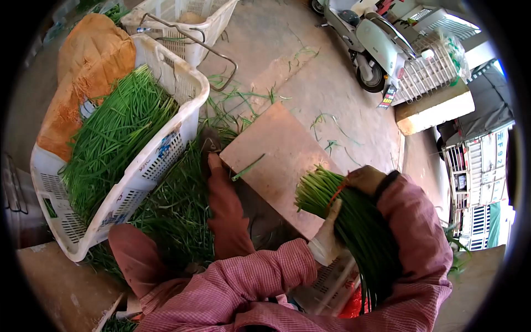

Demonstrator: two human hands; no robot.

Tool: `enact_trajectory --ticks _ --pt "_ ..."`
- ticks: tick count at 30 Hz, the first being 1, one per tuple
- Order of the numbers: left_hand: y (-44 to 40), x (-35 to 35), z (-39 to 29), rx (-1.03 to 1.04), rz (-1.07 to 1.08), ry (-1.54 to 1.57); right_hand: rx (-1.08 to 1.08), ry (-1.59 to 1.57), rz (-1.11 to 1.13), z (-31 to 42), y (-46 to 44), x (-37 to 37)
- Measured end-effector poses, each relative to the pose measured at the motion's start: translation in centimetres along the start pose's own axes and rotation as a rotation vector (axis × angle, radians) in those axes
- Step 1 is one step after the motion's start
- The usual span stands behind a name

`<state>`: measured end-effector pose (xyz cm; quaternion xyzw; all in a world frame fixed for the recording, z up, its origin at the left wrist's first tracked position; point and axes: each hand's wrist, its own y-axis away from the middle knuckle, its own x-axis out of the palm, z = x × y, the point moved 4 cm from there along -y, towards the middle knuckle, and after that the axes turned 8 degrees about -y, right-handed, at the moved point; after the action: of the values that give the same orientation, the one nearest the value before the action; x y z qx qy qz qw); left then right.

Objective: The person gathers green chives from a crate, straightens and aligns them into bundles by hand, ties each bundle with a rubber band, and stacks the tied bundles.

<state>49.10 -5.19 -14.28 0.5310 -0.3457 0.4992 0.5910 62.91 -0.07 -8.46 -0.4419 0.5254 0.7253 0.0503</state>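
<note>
A thick bunch of green chives [362, 229] lies across in front of me, its pale cut ends toward the board and its dark leaves hanging down. Around its near side wraps my left hand [327, 235], closed, in what looks like a pale glove. At the far side my right hand [366, 180] pinches a red tie [338, 190] that runs around the bunch near the cut ends. Below the stems is a flat pinkish-brown board [276, 155] with one loose green blade on it. My right fingertips are partly hidden.
To the left, a white plastic basket [191, 113] holds loose chives [119, 138] and an orange-brown cloth [88, 61]. A second white basket [218, 22] stands behind it. Trimmings litter the floor around my legs. A scooter [376, 44] is parked at the back right.
</note>
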Motion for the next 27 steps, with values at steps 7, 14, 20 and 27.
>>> enact_trajectory --ticks 7,14,20,27 --pt "-2.5 -3.9 0.3 -0.127 0.027 0.178 -0.091 0.285 0.200 1.0 -8.4 4.7" --pt "-2.3 -2.1 0.5 -0.029 0.062 0.135 -0.001 0.222 0.170 0.4 -8.5 3.7" --pt "-2.7 -2.0 0.4 -0.119 -0.094 0.171 -0.035 0.091 0.062 0.9 -8.3 4.4" --pt "-1.2 -4.3 -5.8 0.009 -0.082 -0.640 -0.569 -0.389 -0.137 6.5 -4.7 2.8"
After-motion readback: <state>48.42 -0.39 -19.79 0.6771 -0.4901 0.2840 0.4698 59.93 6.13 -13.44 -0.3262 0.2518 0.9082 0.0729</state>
